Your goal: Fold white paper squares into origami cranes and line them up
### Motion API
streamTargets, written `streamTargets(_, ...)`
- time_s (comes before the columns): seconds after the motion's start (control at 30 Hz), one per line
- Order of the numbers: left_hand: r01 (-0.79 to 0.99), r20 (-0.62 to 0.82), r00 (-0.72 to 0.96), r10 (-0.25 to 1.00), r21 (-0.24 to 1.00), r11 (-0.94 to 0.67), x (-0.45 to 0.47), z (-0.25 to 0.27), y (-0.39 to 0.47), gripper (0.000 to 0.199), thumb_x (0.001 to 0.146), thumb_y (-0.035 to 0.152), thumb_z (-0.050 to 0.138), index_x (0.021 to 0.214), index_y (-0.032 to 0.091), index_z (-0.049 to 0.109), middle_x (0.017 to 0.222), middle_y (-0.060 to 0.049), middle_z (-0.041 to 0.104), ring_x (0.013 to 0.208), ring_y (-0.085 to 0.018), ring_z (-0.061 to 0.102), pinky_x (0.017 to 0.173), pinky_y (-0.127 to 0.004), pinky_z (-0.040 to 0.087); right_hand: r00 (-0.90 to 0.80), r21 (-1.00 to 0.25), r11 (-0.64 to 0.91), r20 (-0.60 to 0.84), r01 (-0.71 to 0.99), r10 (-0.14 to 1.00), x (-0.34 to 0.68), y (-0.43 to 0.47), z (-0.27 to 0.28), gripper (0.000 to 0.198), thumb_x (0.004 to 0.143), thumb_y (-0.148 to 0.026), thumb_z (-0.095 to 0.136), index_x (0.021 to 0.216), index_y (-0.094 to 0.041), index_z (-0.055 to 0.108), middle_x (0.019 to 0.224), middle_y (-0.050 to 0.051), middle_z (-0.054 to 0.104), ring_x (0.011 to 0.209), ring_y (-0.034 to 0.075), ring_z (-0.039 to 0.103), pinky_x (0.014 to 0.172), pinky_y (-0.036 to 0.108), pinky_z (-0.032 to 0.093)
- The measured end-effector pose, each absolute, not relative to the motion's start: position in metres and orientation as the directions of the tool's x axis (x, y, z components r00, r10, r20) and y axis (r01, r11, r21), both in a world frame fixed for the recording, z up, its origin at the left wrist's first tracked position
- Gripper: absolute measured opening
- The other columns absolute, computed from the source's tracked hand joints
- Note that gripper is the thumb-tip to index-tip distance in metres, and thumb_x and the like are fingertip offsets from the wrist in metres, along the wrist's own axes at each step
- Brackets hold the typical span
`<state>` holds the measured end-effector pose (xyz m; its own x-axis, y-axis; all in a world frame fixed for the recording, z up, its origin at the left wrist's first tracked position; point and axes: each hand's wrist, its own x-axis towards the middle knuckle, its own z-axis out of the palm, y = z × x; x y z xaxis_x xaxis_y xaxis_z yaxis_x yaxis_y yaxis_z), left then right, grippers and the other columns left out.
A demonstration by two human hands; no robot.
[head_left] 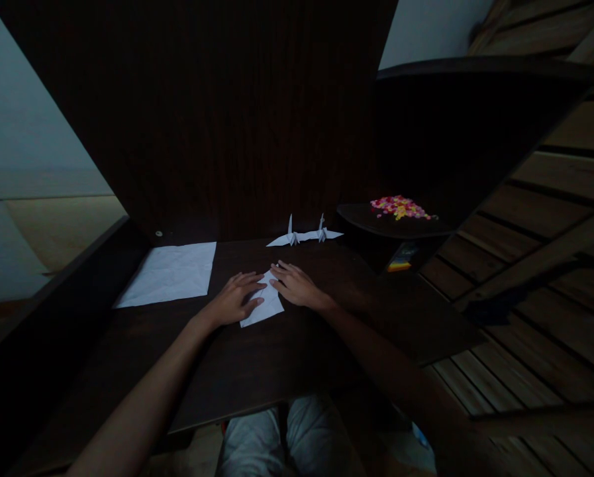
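A small folded sheet of white paper lies flat on the dark wooden desk, under both hands. My left hand rests on its left side, fingers stretched out and the thumb on the paper. From the right, my right hand lies over the upper right edge with its fingers extended. Parts of the paper are hidden beneath the fingers. Behind the hands, two white origami cranes stand side by side near the desk's back panel. A larger, creased white sheet lies to the left.
On a low corner shelf at the right sits a pile of small pink, red and yellow pieces. Under that shelf is a small colourful item. A raised side board borders the desk on the left.
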<state>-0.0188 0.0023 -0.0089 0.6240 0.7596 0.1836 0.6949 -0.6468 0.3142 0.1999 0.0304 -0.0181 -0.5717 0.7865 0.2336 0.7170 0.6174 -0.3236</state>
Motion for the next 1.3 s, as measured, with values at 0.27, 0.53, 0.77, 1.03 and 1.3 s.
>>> streamTargets(0.27,0.771,0.314,0.51,0.801,0.246,-0.588,-0.031,-0.012,0.014,0.031,0.089,0.026,0.047,0.111,0.024,0.069,0.128,-0.009,0.061,0.12,-0.028,0.05,0.1,-0.048,0.041,-0.385,-0.249,0.457,0.289,0.854,0.877,0.2,0.031,-0.02,0.036,0.09,-0.03,0.049,0.116,-0.011,0.065,0.126,0.016,0.061,0.134,0.032,0.039,0.109,0.05,0.031)
streamTargets(0.53,0.77,0.268,0.53,0.805,0.244,-0.589,-0.035,-0.01,0.014,0.037,0.083,0.014,0.046,0.111,0.021,0.07,0.119,-0.009,0.066,0.106,-0.027,0.058,0.094,-0.047,0.046,-0.386,-0.23,0.481,0.357,0.846,0.851,0.2,0.028,-0.018,0.031,0.087,-0.028,0.053,0.11,-0.015,0.069,0.138,0.015,0.051,0.129,0.034,0.041,0.102,0.054,0.038)
streamTargets(0.77,0.744,0.214,0.575,0.79,0.265,-0.614,-0.029,-0.008,0.009,0.043,0.088,0.026,0.043,0.126,0.016,0.06,0.134,-0.008,0.057,0.12,-0.025,0.051,0.103,-0.043,0.043,-0.659,-0.284,0.723,0.297,0.63,0.691,0.198,0.025,-0.022,0.05,0.09,-0.039,0.052,0.134,-0.016,0.051,0.143,0.012,0.046,0.136,0.024,0.038,0.115,0.045,0.025)
streamTargets(1.03,0.754,0.131,0.593,0.794,0.256,-0.605,-0.027,-0.006,0.006,0.056,0.089,0.041,0.044,0.134,0.009,0.051,0.142,-0.013,0.048,0.133,-0.027,0.041,0.111,-0.043,0.034,-0.66,-0.315,0.697,0.231,0.644,0.714,0.197,0.021,-0.017,0.057,0.092,-0.042,0.049,0.138,-0.009,0.045,0.145,0.017,0.04,0.138,0.025,0.034,0.115,0.043,0.028)
streamTargets(1.3,0.738,0.11,0.62,0.777,0.253,-0.625,-0.027,-0.003,0.003,0.077,0.083,0.058,0.051,0.14,0.008,0.043,0.145,-0.016,0.043,0.136,-0.029,0.037,0.113,-0.041,0.031,-0.667,-0.294,0.728,0.292,0.619,0.685,0.197,0.024,-0.019,0.049,0.097,-0.039,0.038,0.135,-0.011,0.049,0.142,0.015,0.047,0.136,0.023,0.038,0.114,0.042,0.031)
